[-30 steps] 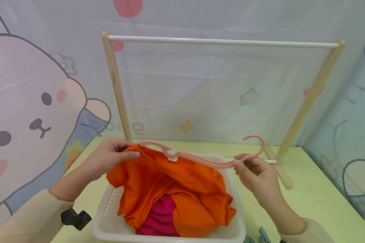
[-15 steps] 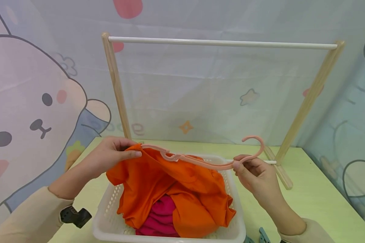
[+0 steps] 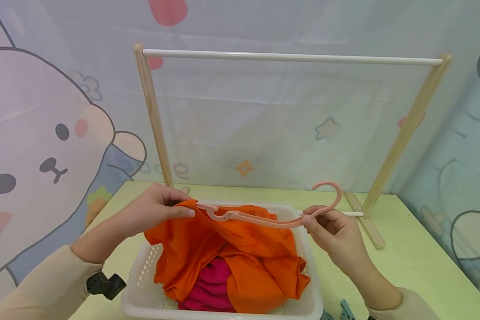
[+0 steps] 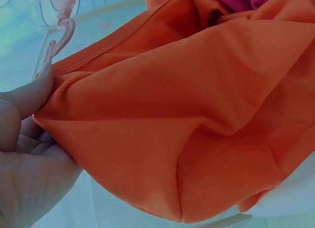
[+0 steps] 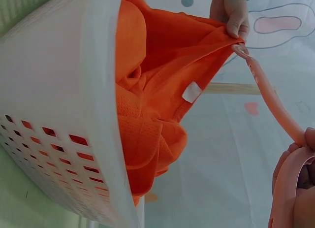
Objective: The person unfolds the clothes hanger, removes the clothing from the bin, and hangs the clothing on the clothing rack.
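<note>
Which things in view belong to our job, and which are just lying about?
In the job:
pink hanger, in the right hand
orange garment, in the left hand
white basket, probably
clothes rack, probably

Seemingly just lying about:
magenta cloth in the basket
grey-green pieces at the picture's edge

A faint "g" [image 3: 181,170] reads on the backdrop [image 3: 288,111], neighbouring letters [image 3: 152,168] unclear.

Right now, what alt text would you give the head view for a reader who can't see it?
A person's right hand holds a pink hanger near its hook, its other end meeting the orange garment pinched by the left hand. Below, a white basket holds part of the garment and magenta cloth; behind stands a wooden rack with a white bar.
</note>
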Tool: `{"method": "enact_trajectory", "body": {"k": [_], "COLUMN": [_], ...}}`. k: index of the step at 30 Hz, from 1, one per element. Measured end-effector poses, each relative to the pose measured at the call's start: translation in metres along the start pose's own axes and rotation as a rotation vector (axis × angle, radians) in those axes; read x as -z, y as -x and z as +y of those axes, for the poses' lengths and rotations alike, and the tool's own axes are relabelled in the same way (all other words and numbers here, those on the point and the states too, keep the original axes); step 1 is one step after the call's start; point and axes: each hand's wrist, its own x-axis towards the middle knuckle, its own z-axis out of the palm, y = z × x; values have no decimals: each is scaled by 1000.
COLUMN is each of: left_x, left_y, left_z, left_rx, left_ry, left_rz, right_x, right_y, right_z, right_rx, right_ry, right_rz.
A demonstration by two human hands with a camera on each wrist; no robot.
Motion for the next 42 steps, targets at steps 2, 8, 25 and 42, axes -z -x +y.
{"method": "enact_trajectory", "body": {"k": [2,8,25,42], "left_x": [-2,-8,-21,-38], "left_y": [-1,-5,-14,-26], "left_z": [0,3,15,15], "left_rx": [-13,-25,-88,-195], "left_ry": [-7,-56,-169,-203], "left_rz": [-14,-41,-80,-86], "right_x": [-1,-2,-6,-16], "right_y": [-1,-3,-6,-7], "right_z": [0,1,-2,-2], "right_rx": [29,59,83,128], "right_ry": [26,58,100,140], "right_rz": [-11,-28,-18,-52]}}
